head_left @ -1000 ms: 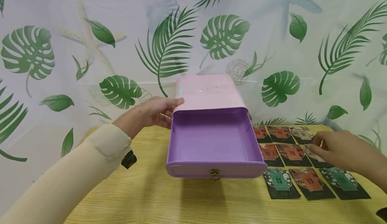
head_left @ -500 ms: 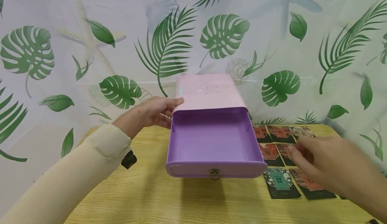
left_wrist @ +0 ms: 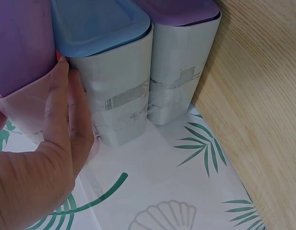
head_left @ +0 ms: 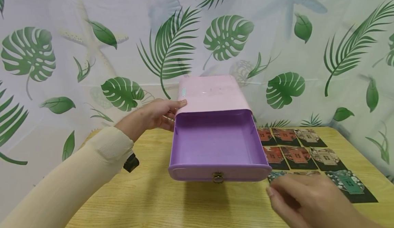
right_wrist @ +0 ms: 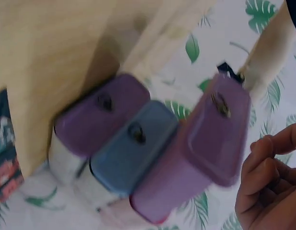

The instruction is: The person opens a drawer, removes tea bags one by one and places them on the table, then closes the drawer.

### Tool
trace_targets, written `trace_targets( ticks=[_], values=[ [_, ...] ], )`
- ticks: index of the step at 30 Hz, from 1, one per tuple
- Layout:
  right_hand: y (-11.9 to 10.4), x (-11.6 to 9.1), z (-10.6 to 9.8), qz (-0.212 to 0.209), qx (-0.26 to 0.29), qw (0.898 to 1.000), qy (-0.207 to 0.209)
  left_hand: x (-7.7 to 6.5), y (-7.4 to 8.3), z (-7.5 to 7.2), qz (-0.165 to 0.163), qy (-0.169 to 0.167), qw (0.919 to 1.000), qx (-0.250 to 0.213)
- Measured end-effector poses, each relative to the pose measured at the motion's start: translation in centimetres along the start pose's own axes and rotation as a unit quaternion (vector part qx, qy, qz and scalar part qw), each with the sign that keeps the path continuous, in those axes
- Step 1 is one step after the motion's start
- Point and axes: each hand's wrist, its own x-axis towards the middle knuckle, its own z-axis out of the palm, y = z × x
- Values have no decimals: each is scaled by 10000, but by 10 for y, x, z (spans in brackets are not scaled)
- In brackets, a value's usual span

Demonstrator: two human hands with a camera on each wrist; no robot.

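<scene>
A drawer unit has a pink top casing (head_left: 213,94) with its purple drawer (head_left: 215,142) pulled out toward me. The inside of the drawer shows bare, and a metal ring pull (head_left: 218,178) hangs on its front. My left hand (head_left: 160,113) grips the casing's left side, thumb on top and fingers along the side. Below, a blue drawer (right_wrist: 133,148) and another purple drawer (right_wrist: 102,115) sit closed in whitish casings. To the right of the open drawer's front, my right hand (head_left: 311,200) hovers with loosely curled fingers, holding nothing. It partly hides flat dark packets (head_left: 297,156).
The packets lie in rows on the right of the wood-grain table (head_left: 154,200), with red, green and beige labels. Behind stands a white leaf-patterned cloth (head_left: 261,47). A dark wrist device (head_left: 131,162) shows under my left sleeve.
My right hand has moved left and nearer to me, from the rightmost packets to beside the drawer's front corner. My left hand and the drawer unit have stayed in place.
</scene>
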Motion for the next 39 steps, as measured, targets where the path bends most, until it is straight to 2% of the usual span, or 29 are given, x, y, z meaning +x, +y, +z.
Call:
trace_targets(
  ticks=[3,7,13,18,23,27,35,39],
  values=[
    [-3,-6,19,-86,533,9981,-304,0,0,-1,7,10,10000,-18],
    [-4,-7,39,-44,940,9937,-602,-1,0,-1,0,-10,10000,7],
    [-5,-2,50,565,1634,9784,-1135,-2,1,0,13,6,10000,66],
    [-8,0,60,514,1897,9776,-754,0,1,1,34,-42,10000,81],
    [-9,3,70,196,1983,9796,-276,1,0,0,5,-4,10000,58],
    [-10,6,75,239,2086,9775,-224,1,0,0,10,-14,10000,56],
    [-14,9,79,719,2947,9523,-323,1,0,0,-17,20,10000,41],
    [-18,12,79,1097,3416,9321,-503,0,0,0,-26,40,10000,54]
  ],
)
